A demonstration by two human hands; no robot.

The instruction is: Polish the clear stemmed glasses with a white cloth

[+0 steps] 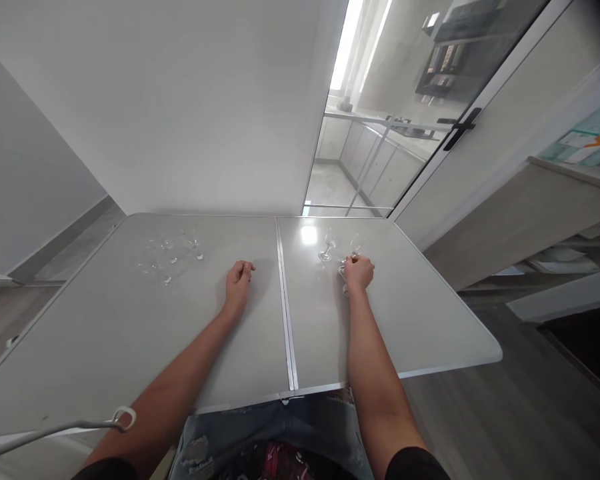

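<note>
My right hand (360,272) is over the right half of the table, with its fingers pinched at a small clear stemmed glass (355,244); the bowl shows faintly beyond the fingertips. Another clear stemmed glass (325,255) stands just to the left of that hand. Small pale round pieces (345,291) show beside the right wrist, partly covered and too unclear to name. My left hand (239,275) rests loosely curled on the left half of the table, with nothing visible in it. Farther left, several clear stemmed glasses (174,259) lie in a cluster, their outlines hard to separate.
A metal seam (283,300) divides the pale folding table (130,347). A white wall (220,133) rises behind it, with a glass door (380,153) at the back right. Shelves (520,213) stand on the right. A grey rod with a loop (80,425) juts in at lower left.
</note>
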